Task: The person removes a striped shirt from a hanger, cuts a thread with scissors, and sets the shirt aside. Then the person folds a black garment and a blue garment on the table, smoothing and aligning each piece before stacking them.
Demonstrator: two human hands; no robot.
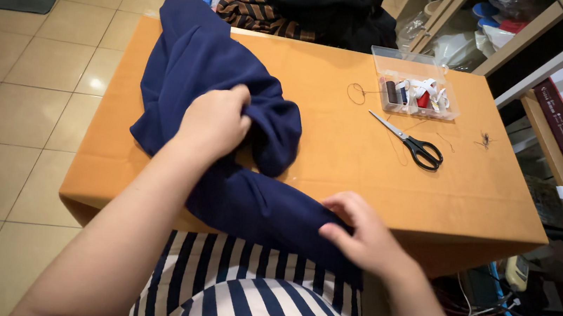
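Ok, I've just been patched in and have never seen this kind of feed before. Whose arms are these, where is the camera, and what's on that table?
There is no machine here: these are a person's two bare arms, seen from one camera worn on their head and looking down. The striped cloth at the bottom is their own striped top.

The left hand has a bunched grip on a navy blue garment that is spread over an orange table and hangs off its near edge. The right hand pinches the same cloth at that near edge.

To the right on the table lie black-handled scissors, closed, and behind them a clear plastic box of thread spools, with a loop of dark thread beside it. More dark clothes are piled beyond the far edge.
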